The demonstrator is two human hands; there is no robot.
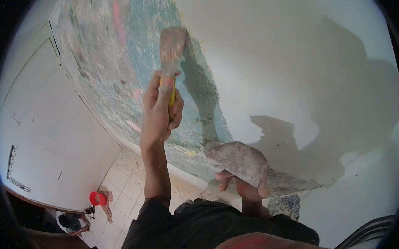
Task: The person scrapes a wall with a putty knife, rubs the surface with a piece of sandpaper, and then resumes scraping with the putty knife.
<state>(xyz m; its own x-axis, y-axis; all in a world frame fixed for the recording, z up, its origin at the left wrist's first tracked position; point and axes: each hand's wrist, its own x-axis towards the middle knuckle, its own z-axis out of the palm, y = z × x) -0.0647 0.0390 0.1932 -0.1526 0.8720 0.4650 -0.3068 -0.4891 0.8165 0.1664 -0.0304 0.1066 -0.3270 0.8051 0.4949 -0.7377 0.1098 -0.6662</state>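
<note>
My left hand (161,106) is wrapped round the yellow handle of a paint scraper (173,47), its wide, stained blade pointing up against the wall. Behind the blade, the wall surface (151,51) is patchy blue-green and grey, with a pink streak. To its right lies smooth white wall (267,46). Lower down, my right hand (251,188) grips a flat greyish plate (241,158) with an uneven outline and a smeared face. The plate is close to the wall; whether it touches cannot be made out.
A red bucket (98,199) stands on the tiled floor (124,190) at lower left. Near it another person (72,223) is low down by a dark doorway (30,216). Hooks (12,161) hang on the left white wall. A speckled block (284,206) shows beside my right arm.
</note>
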